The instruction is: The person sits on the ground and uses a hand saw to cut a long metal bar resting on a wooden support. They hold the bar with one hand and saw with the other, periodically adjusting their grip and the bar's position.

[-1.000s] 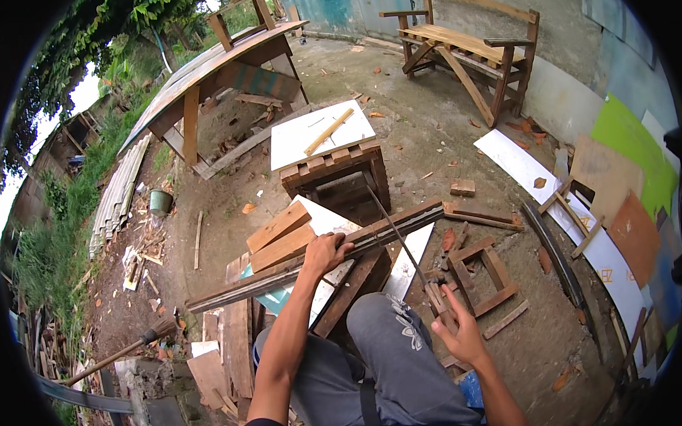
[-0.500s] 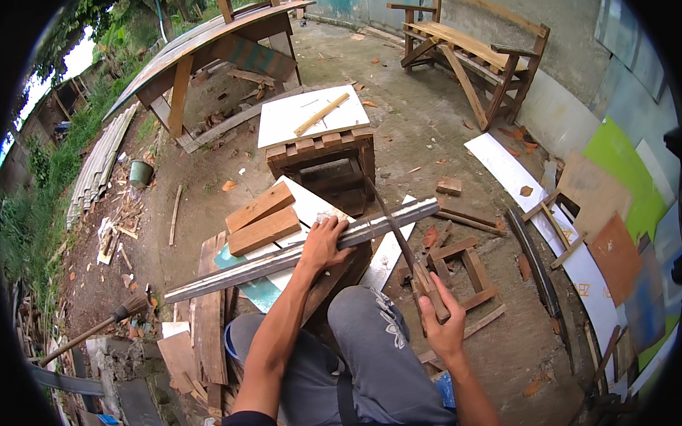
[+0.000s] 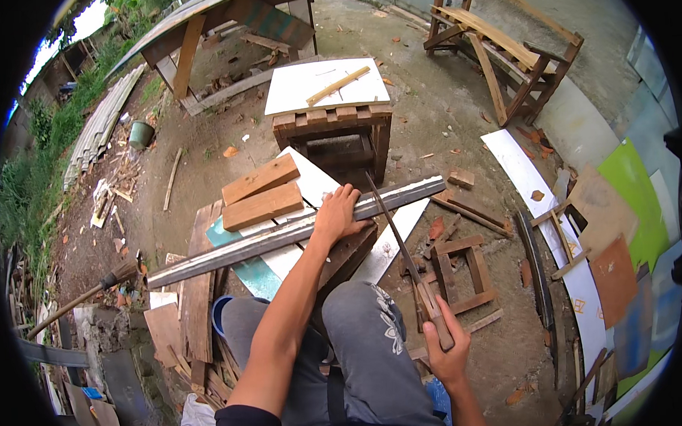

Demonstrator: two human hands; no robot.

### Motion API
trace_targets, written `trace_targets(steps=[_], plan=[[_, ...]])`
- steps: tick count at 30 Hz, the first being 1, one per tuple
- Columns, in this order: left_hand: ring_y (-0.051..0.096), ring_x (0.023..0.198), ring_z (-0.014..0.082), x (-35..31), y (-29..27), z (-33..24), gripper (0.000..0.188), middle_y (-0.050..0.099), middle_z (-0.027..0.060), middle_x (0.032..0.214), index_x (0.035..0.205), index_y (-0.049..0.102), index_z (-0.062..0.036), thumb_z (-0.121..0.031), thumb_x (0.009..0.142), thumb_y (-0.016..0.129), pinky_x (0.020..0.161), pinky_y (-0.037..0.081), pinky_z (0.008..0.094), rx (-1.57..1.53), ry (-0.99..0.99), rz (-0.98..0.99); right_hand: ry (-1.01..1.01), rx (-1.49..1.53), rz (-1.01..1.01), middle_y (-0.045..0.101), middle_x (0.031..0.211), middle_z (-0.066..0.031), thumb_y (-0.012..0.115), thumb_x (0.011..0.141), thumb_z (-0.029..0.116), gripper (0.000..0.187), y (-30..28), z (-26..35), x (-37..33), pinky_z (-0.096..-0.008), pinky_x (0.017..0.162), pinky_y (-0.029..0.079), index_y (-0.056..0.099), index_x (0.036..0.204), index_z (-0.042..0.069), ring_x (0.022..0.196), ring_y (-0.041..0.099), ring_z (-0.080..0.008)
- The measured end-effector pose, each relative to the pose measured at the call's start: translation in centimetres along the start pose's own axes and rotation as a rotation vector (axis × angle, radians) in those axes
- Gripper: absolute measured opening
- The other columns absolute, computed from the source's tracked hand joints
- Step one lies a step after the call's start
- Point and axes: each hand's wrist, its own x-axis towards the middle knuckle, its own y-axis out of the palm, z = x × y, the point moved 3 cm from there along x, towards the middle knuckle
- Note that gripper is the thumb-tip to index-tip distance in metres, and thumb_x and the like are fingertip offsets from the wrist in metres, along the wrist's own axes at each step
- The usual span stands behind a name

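A long, dark grey bar with a white stripe (image 3: 282, 235) lies slantwise across the stacked boards before my knees. My left hand (image 3: 338, 213) grips it from above near its right part, the fingers over its far edge. In my right hand (image 3: 445, 344) is a handsaw (image 3: 409, 260), held by its wooden handle. Its narrow blade crosses the bar just right of my left hand, pointing away from me. Whether the teeth have cut in is too small to tell. Two short brown wood blocks (image 3: 263, 206) rest on the boards behind the bar.
A low wooden stand (image 3: 330, 119) topped with a white panel stands ahead. A wooden bench (image 3: 501, 53) is at the far right, a small wooden frame (image 3: 467, 272) beside my right knee. Leaning panels (image 3: 637, 195) line the right side. A broom (image 3: 107, 281) lies left.
The saw and my right hand have drawn back toward me along the cut line. My left hand stays on the bar. The whole view has tilted slightly downward.
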Motion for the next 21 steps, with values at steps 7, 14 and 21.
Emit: trace_targets(steps=[7, 14, 21], plan=[[0.049, 0.119, 0.0276, -0.5, 0.0, -0.1, 0.074, 0.050, 0.0084, 0.120, 0.127, 0.059, -0.0092, -0.050, 0.069, 0.082, 0.098, 0.046, 0.0433, -0.034, 0.007, -0.023, 0.010, 0.040, -0.025, 0.068, 0.117, -0.0279, 0.063, 0.093, 0.012, 0.049, 0.9, 1.5, 0.2, -0.0354, 0.088, 0.053, 0.053, 0.135, -0.010, 0.104, 0.069, -0.0270], [0.053, 0.111, 0.0308, 0.6, -0.4, 0.8, 0.074, 0.055, 0.0110, 0.112, 0.121, 0.066, -0.0036, -0.051, 0.067, 0.083, 0.099, 0.048, 0.0402, -0.162, -0.086, -0.072, -0.084, 0.032, -0.075, 0.068, 0.117, -0.0265, 0.061, 0.096, 0.013, 0.046, 3.9, -1.9, 7.2, -0.0329, 0.090, 0.051, 0.054, 0.136, -0.008, 0.105, 0.067, -0.0244], [0.054, 0.110, 0.0271, 0.8, -0.4, 0.8, 0.070, 0.057, 0.0059, 0.109, 0.121, 0.068, -0.0087, -0.044, 0.063, 0.086, 0.096, 0.050, 0.0406, -0.135, -0.130, -0.066, -0.135, 0.042, 0.009, 0.065, 0.125, -0.0257, 0.062, 0.096, 0.014, 0.047, 4.3, -10.2, 4.7, -0.0343, 0.094, 0.049, 0.053, 0.139, -0.003, 0.114, 0.065, -0.0271]])
